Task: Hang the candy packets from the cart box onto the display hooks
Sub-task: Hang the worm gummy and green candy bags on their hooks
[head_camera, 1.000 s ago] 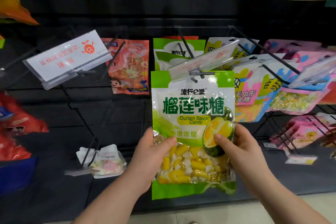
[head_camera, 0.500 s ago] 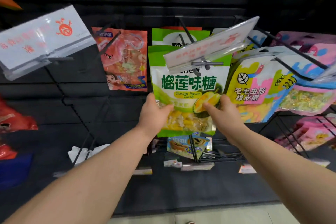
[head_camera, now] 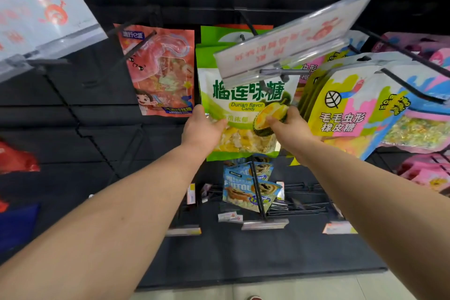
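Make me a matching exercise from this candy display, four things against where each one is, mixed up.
Things:
1 durian candy packet
2 orange packet
3 blue packets
4 clear sign holder

Places:
A tilted, covering the durian packet's top
B gripped by left hand and right hand
C hanging left of the durian one
D lowest, below the hands

Pairs: 1-B, 2-C, 3-D, 4-A

Above your green packet (head_camera: 246,105), the tilted clear price sign (head_camera: 292,39) blocks the way up. The orange packet (head_camera: 163,70) hangs near on the left, and yellow-and-pink packets (head_camera: 341,109) crowd in just beside it on the right. Below, blue packets (head_camera: 248,190) hang apart. Bare dark panel (head_camera: 48,134) lies open lower left.
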